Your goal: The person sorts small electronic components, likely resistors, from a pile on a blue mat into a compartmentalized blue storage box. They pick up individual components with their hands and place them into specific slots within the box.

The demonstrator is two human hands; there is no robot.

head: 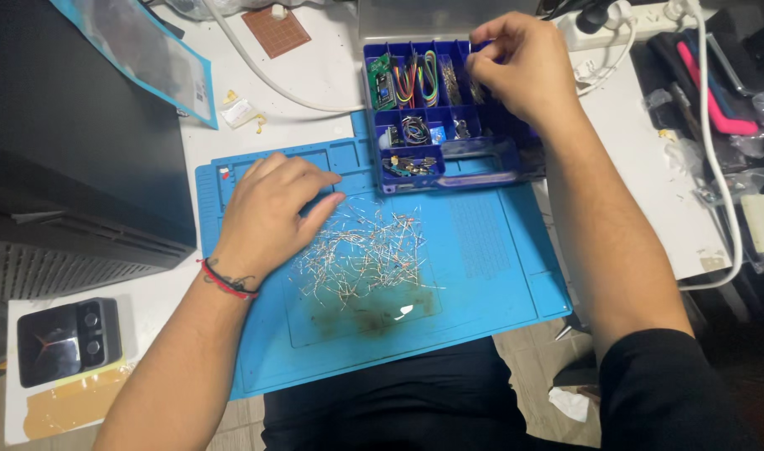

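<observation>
A blue work mat point(482, 242) lies on the white table with a loose pile of small wire-legged components point(365, 255) at its middle. My left hand point(273, 209) rests flat on the mat, fingers apart, its fingertips at the pile's upper left edge. A blue compartment box point(449, 167) with wires and small parts stands at the mat's far edge. My right hand point(520, 63) hovers over the box's upper right compartments with fingertips pinched together; what they pinch is too small to see.
A black case point(73, 142) fills the left side. A small black device point(65, 338) sits at the near left. A white cable point(716, 167) and a white power strip point(641, 21) lie at the right, with red-handled tools point(716, 100). A brown perforated board point(275, 32) sits at the back.
</observation>
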